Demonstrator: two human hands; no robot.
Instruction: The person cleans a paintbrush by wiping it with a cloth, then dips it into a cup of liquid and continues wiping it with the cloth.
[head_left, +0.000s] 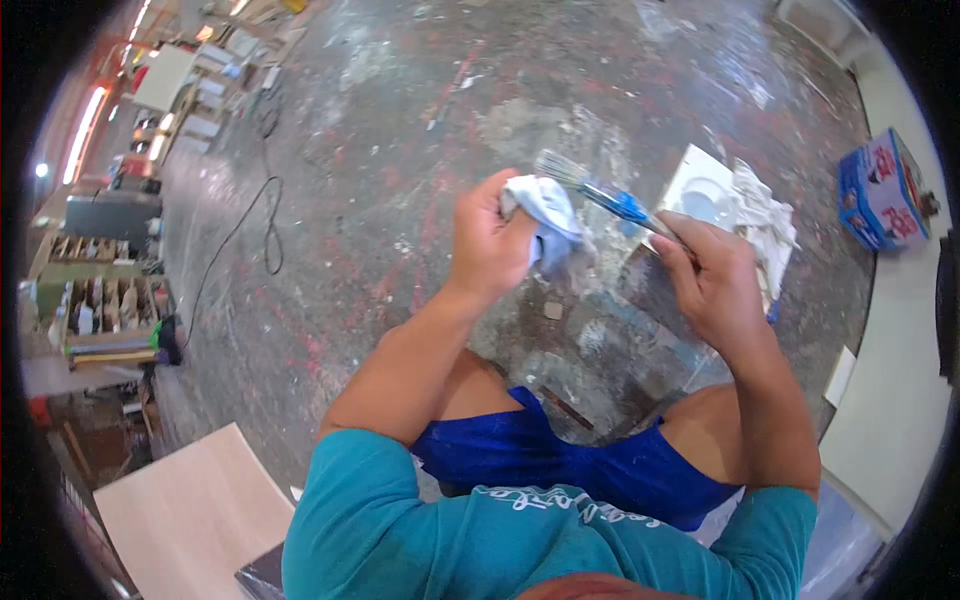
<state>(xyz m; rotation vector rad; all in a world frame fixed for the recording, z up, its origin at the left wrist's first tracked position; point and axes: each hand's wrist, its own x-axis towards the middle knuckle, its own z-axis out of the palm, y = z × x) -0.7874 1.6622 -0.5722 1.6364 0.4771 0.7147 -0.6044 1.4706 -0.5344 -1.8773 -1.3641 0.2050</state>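
A bunched white-and-bluish cloth rag (546, 206) is gripped in my left hand (484, 240), part of it hanging below the fingers. My right hand (709, 274) holds a paintbrush (596, 193) by its handle, bristles pointing up and to the left, just beyond the rag. Something blue is wrapped around the brush near its ferrule. Whether the bristles touch the cloth, I cannot tell. Beyond my right hand, a white board (694, 180) with a round recess or dish lies on the floor. Crumpled white cloth (761, 225) rests against its right side.
The stained concrete floor (360, 187) spreads ahead. A blue printed box (877, 191) stands at right, by a pale panel (885, 360). A black cable (274, 217) loops across the left. A plywood sheet (195, 517) is at lower left; a thin brown strip (566, 407) lies between my legs.
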